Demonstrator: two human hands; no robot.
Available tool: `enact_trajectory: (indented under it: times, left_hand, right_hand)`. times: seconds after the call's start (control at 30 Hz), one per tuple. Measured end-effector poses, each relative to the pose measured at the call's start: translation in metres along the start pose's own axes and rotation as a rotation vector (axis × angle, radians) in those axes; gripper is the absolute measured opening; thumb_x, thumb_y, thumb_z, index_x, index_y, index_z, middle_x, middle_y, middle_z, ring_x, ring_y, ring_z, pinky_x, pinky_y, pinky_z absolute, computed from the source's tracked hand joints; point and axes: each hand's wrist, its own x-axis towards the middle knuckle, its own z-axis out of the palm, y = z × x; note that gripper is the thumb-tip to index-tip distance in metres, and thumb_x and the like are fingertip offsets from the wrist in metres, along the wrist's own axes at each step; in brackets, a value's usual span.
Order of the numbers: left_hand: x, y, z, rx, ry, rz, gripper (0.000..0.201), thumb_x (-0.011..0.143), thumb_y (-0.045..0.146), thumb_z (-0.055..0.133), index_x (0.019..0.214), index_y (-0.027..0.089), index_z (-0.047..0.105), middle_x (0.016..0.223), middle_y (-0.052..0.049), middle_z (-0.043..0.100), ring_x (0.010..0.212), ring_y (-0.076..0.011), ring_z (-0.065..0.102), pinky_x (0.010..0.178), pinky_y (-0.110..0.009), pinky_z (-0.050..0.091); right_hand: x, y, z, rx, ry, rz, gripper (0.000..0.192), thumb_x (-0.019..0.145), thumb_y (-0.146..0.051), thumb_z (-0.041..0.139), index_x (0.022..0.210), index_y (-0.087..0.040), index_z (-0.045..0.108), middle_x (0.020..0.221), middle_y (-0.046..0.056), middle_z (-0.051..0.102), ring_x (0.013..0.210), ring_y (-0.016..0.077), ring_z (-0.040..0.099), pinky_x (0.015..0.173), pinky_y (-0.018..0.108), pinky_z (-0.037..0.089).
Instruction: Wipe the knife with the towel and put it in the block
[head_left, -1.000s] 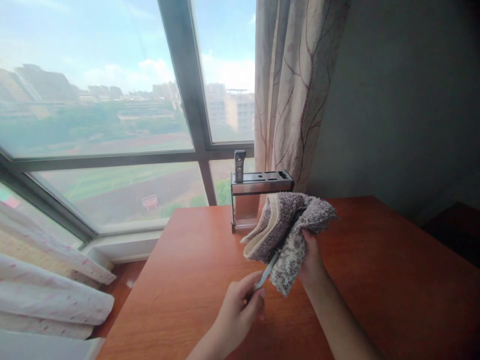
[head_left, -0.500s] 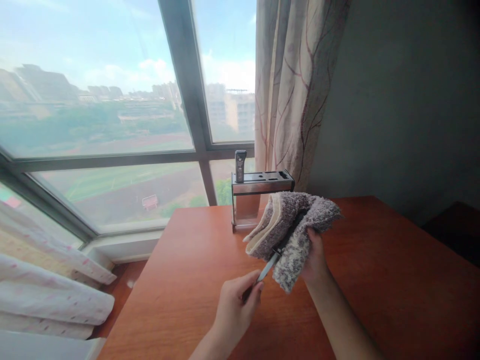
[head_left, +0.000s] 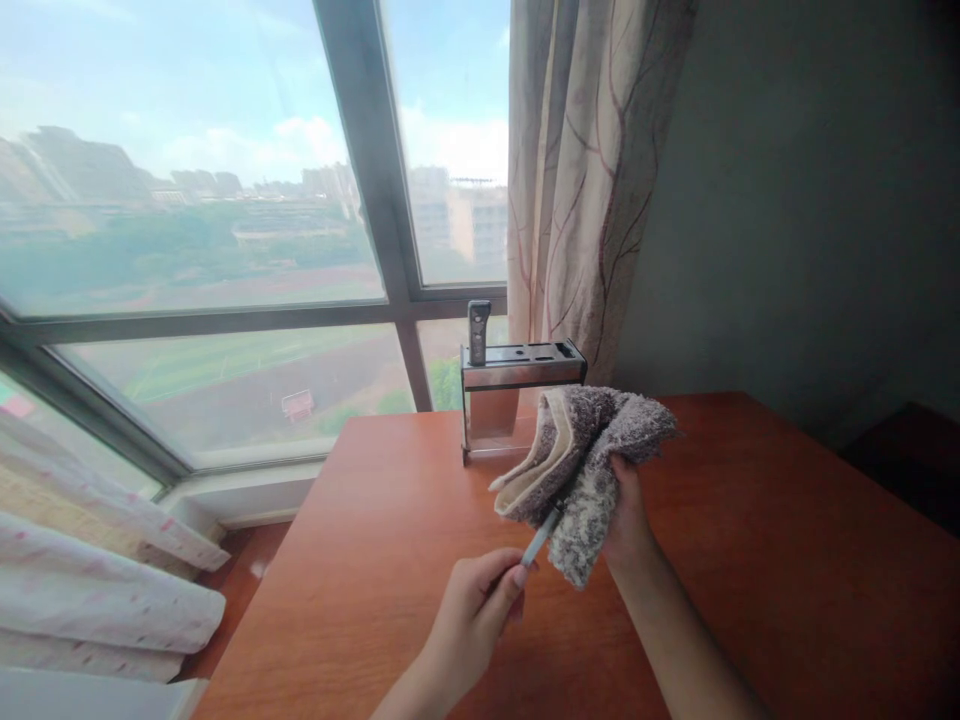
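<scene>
Cloth [head_left: 581, 460], grey and shaggy with a cream lining, folded over on itself; held above the counter [head_left: 750, 560] at centre frame, just in front of the metal rack. Right hand [head_left: 626, 520] is clamped on its lower right fold from behind. Left hand [head_left: 469, 625], lower centre, is closed around one end of a slim metal utensil [head_left: 541, 535]; the other end runs up into the fold, hidden by the pile. Hands apart, joined only through utensil and cloth. Metal rack [head_left: 517, 390] stands at the counter's far edge with one dark handle [head_left: 478, 330] upright in its left slot. Patterned curtain [head_left: 585, 170] hangs behind it, upper centre; window [head_left: 225, 200] fills the upper left.
</scene>
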Motion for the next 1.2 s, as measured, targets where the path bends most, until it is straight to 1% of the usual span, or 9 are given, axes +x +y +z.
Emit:
enact_trajectory:
  times: [0.1, 0.3, 0.53, 0.63, 0.73, 0.9, 0.97, 1.1, 1.2]
  left_hand:
    - [-0.001, 0.000, 0.002, -0.169, -0.052, -0.088, 0.042, 0.088, 0.050, 0.046, 0.090, 0.011, 0.062, 0.051, 0.003, 0.047, 0.038, -0.0053, 0.033, 0.037, -0.018, 0.022]
    - [-0.003, 0.006, -0.002, -0.487, -0.213, -0.248, 0.038, 0.088, 0.046, 0.048, 0.084, 0.011, 0.064, 0.045, 0.005, 0.044, 0.034, -0.0039, 0.027, 0.035, -0.018, 0.017]
    - [-0.003, 0.003, -0.002, -0.680, -0.247, -0.274, 0.031, 0.085, 0.043, 0.056, 0.086, 0.012, 0.065, 0.045, 0.008, 0.035, 0.035, -0.0035, 0.020, 0.033, -0.018, 0.014]
    - [-0.001, -0.001, 0.000, -0.633, -0.212, -0.292, 0.039, 0.077, 0.049, 0.064, 0.090, 0.012, 0.065, 0.043, 0.010, 0.031, 0.036, -0.0035, 0.019, 0.033, -0.018, 0.013]
    - [0.002, -0.005, 0.003, -0.483, -0.126, -0.239, 0.047, 0.075, 0.055, 0.063, 0.090, 0.010, 0.066, 0.039, 0.010, 0.030, 0.034, -0.0040, 0.020, 0.034, -0.019, 0.014]
    - [0.003, -0.001, 0.003, 0.072, 0.135, 0.039, 0.038, 0.085, 0.045, 0.054, 0.070, 0.011, 0.063, 0.052, 0.004, 0.035, 0.048, -0.0059, 0.029, 0.045, -0.020, 0.021]
    - [0.003, 0.002, 0.001, 0.233, 0.190, 0.110, 0.037, 0.087, 0.039, 0.051, 0.063, 0.012, 0.060, 0.054, 0.003, 0.038, 0.051, -0.0072, 0.033, 0.048, -0.021, 0.025]
    - [0.004, 0.002, -0.001, 0.201, 0.269, 0.107, 0.023, 0.084, 0.035, 0.056, 0.077, 0.014, 0.062, 0.054, 0.002, 0.049, 0.050, -0.0093, 0.041, 0.048, -0.020, 0.029]
    - [0.004, 0.003, -0.002, 0.147, 0.295, 0.086, 0.021, 0.081, 0.036, 0.060, 0.076, 0.015, 0.061, 0.054, 0.001, 0.053, 0.049, -0.0100, 0.043, 0.048, -0.020, 0.031]
  right_hand:
    - [-0.002, -0.001, 0.001, 0.003, -0.020, 0.008, 0.039, 0.066, -0.052, 0.064, 0.097, -0.029, 0.069, 0.093, -0.001, 0.075, 0.107, 0.0276, 0.062, 0.095, 0.045, 0.047]
    - [-0.006, -0.005, 0.005, 0.015, -0.060, 0.072, 0.045, 0.063, -0.058, 0.063, 0.096, -0.028, 0.069, 0.098, 0.001, 0.074, 0.108, 0.0300, 0.061, 0.094, 0.048, 0.048]
    - [-0.009, -0.007, 0.006, -0.005, -0.098, 0.125, 0.040, 0.059, -0.058, 0.065, 0.086, -0.028, 0.071, 0.089, 0.002, 0.075, 0.106, 0.0310, 0.062, 0.092, 0.049, 0.049]
    - [-0.009, -0.007, 0.005, -0.027, -0.098, 0.126, 0.037, 0.056, -0.055, 0.068, 0.082, -0.028, 0.071, 0.084, 0.001, 0.075, 0.104, 0.0314, 0.063, 0.089, 0.049, 0.050]
    - [-0.009, -0.006, 0.003, -0.044, -0.071, 0.102, 0.036, 0.056, -0.054, 0.068, 0.081, -0.028, 0.070, 0.084, 0.002, 0.075, 0.101, 0.0315, 0.064, 0.087, 0.049, 0.051]
    - [-0.004, -0.001, 0.002, -0.069, 0.000, 0.030, 0.032, 0.062, -0.049, 0.067, 0.085, -0.027, 0.069, 0.089, 0.000, 0.075, 0.100, 0.0282, 0.065, 0.087, 0.044, 0.052]
    - [-0.001, 0.002, 0.002, -0.080, 0.017, -0.001, 0.033, 0.065, -0.047, 0.067, 0.090, -0.027, 0.069, 0.092, -0.001, 0.074, 0.100, 0.0273, 0.065, 0.088, 0.043, 0.051]
    - [0.004, 0.006, -0.001, -0.086, 0.061, -0.046, 0.041, 0.068, -0.047, 0.068, 0.104, -0.028, 0.065, 0.104, -0.002, 0.072, 0.106, 0.0249, 0.062, 0.092, 0.041, 0.049]
    - [0.006, 0.007, -0.005, -0.089, 0.045, -0.066, 0.048, 0.067, -0.051, 0.069, 0.108, -0.028, 0.063, 0.108, 0.000, 0.070, 0.113, 0.0236, 0.058, 0.095, 0.041, 0.047]
